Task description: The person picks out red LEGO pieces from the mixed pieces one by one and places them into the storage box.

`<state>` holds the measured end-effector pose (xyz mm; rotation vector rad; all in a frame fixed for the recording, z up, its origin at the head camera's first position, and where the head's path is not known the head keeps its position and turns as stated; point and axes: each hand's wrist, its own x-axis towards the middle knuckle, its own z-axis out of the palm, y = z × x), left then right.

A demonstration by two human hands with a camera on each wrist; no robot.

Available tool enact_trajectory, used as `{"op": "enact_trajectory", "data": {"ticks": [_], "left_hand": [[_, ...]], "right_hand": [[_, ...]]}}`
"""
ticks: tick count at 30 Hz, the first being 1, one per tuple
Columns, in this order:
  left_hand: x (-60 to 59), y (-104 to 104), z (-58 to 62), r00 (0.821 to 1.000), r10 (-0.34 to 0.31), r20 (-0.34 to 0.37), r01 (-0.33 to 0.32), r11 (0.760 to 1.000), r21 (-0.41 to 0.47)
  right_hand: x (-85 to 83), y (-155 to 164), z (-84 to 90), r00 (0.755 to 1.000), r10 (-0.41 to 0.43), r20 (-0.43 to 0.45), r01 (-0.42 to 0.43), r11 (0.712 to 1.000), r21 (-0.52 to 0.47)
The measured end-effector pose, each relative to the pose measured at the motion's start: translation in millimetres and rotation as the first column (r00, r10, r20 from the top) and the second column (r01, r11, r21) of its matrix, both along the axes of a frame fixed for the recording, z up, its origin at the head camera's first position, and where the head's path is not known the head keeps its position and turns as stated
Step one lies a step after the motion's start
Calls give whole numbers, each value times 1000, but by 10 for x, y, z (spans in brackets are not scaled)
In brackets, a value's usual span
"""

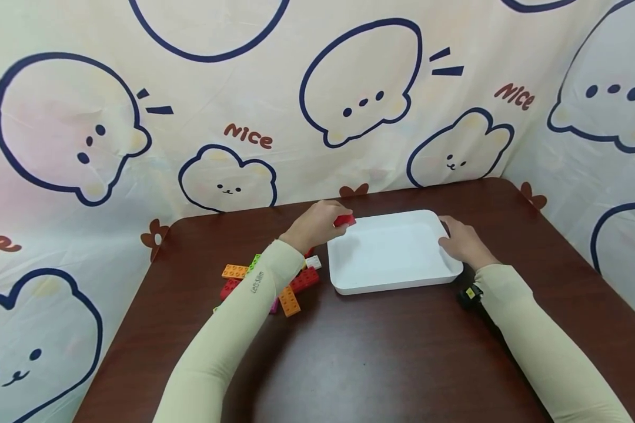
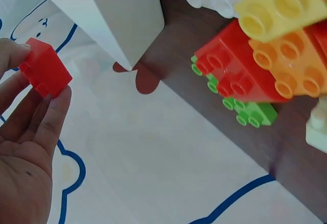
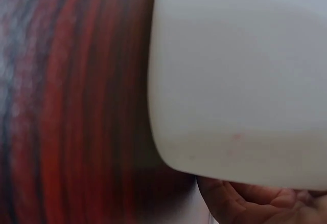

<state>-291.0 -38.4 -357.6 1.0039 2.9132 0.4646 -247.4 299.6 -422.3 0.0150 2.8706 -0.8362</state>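
Between thumb and fingertips my left hand (image 1: 317, 226) pinches a red toy building brick (image 1: 344, 220), close over the left end of a white tray (image 1: 394, 249). The left wrist view shows the same red brick (image 2: 46, 68) with its studs toward the palm side. On the tray's right side my right hand (image 1: 463, 239) grips the rim, thumb at the edge. In the right wrist view, curled fingers (image 3: 260, 203) show along the wall of the tray (image 3: 240, 81). The tray's floor is bare.
Left of the tray lies a pile of loose bricks, partly hidden by the left sleeve (image 1: 243, 299): orange bricks (image 1: 289, 301), red bricks (image 1: 305, 279), a white brick (image 1: 313, 262) and green ones (image 2: 258, 114). A printed cloth (image 1: 349, 164) hangs behind the dark wooden table (image 1: 365, 364).
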Motion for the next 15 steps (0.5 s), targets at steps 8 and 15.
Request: {"op": "enact_trajectory", "data": {"ticks": [8, 15], "left_hand": [[-91, 101, -78, 1000, -8, -7, 8, 999, -35], [-156, 169, -148, 1000, -15, 20, 16, 998, -53]], "right_hand": [[-11, 7, -1, 1000, -7, 11, 7, 1000, -3], [-26, 15, -8, 1000, -11, 12, 11, 1000, 4]]}}
